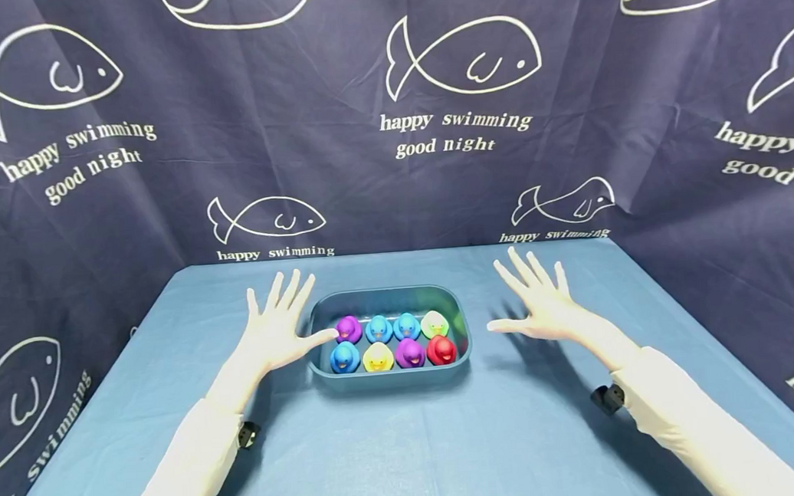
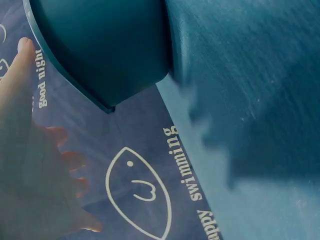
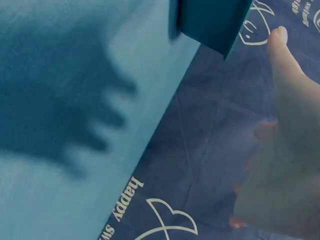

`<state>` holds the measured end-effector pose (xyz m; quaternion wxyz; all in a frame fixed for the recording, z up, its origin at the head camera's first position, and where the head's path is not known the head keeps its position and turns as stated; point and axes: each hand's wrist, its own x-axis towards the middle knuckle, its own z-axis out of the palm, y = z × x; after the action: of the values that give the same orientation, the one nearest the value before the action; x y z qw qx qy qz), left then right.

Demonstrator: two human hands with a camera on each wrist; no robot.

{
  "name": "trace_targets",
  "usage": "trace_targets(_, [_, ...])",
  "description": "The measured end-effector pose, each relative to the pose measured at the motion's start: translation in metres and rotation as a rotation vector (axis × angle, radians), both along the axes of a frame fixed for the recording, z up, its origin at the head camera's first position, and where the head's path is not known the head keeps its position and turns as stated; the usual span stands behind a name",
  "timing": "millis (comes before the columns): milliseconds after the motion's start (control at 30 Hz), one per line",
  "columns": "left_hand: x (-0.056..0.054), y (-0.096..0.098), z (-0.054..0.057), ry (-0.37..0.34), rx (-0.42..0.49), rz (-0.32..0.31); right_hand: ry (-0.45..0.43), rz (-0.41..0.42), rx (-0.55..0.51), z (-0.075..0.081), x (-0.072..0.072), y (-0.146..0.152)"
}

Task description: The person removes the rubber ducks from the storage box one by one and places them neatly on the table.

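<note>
A teal oblong bin (image 1: 392,379) stands on the table with several rubber ducks inside, set in two rows. The back row runs purple duck (image 1: 349,329), two blue ducks, then a pale green duck (image 1: 435,324). In front are a blue duck (image 1: 345,357), a yellow duck (image 1: 378,357), a purple duck (image 1: 410,353) and a red duck (image 1: 442,350). My left hand (image 1: 275,333) hovers at the bin's left side, fingers spread, its thumb overlapping the rim in the head view. To the right of the bin, my right hand (image 1: 542,307) is held out with fingers spread, holding nothing.
A light blue cloth covers the table (image 1: 398,455). Dark blue curtains (image 1: 348,144) printed with white fish and lettering hang behind it and along both sides. Small black cameras sit at the left wrist (image 1: 247,435) and the right wrist (image 1: 609,398).
</note>
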<state>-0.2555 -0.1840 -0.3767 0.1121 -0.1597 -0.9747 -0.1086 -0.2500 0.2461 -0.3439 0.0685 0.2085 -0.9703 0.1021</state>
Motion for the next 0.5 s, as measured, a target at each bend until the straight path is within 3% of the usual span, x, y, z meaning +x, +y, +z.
trace_targets(167, [-0.006, -0.003, 0.001, 0.005, 0.102, -0.017, -0.045, 0.074, -0.082, 0.006, -0.002, 0.001])
trace_targets(500, [-0.014, 0.0, -0.003, 0.044, 0.364, -0.051, 0.05, 0.241, -0.229, 0.008, -0.005, -0.012])
